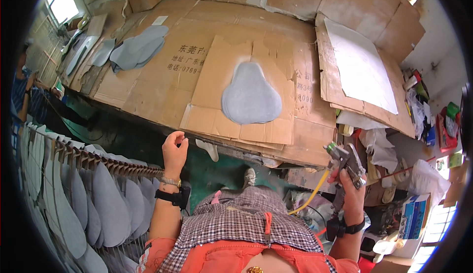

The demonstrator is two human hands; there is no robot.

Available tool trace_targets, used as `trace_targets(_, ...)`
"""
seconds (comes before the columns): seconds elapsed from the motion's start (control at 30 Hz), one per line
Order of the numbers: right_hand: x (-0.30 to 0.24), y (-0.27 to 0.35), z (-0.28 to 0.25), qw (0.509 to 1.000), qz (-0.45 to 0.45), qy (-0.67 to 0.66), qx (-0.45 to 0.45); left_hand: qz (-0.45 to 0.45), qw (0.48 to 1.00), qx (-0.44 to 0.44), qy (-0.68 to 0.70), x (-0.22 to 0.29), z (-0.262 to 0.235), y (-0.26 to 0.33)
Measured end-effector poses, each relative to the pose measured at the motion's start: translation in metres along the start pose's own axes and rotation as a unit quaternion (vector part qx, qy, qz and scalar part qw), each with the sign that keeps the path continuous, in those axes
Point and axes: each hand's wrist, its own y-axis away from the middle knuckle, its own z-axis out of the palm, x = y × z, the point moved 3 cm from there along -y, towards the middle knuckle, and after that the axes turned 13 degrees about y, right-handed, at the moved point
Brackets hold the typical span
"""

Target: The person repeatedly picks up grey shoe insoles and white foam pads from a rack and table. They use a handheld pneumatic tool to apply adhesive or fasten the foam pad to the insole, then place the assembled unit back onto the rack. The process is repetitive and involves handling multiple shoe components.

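In my right hand (pixel 352 193) is a metal spray gun (pixel 351 160), its grip wrapped by my fingers, with a yellow hose (pixel 315 190) trailing down from it. My left hand (pixel 175 154) hovers by the front edge of the table, fingers loosely bent, thumb apart, nothing visible in it. Between and beyond both hands lies a grey pear-shaped piece (pixel 251 95), apparently atop a few like it, flat on a cardboard sheet (pixel 207 100). Pale residue rims its upper edge. Neither hand touches it.
Overlapping grey pieces (pixel 138 50) lie at the table's far left. Many more hang on a rack (pixel 106 160) close by my left arm. A white sheet (pixel 362 64) on cardboard sits at right, above plastic bags (pixel 427 182) and clutter. Another person (pixel 27 91) is at the left edge.
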Motion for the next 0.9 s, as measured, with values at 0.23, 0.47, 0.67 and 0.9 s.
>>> trace_targets(0.23,0.009,-0.001,-0.019,0.991,0.050,-0.036,-0.123,-0.060,0.997,-0.008,-0.037,-0.031,0.033,-0.003)
trace_targets(0.47,-0.005,-0.066,-0.007,0.996,-0.039,-0.027,-0.071,-0.096,0.993,-0.050,-0.049,-0.058,0.095,-0.013)
trace_targets(0.67,0.012,-0.081,-0.030,0.998,-0.019,-0.004,-0.053,-0.122,0.988,-0.075,-0.056,-0.084,0.142,-0.030)
trace_targets(0.9,0.003,-0.097,-0.037,0.997,-0.014,0.003,-0.075,-0.138,0.969,-0.100,-0.179,-0.103,0.191,-0.068)
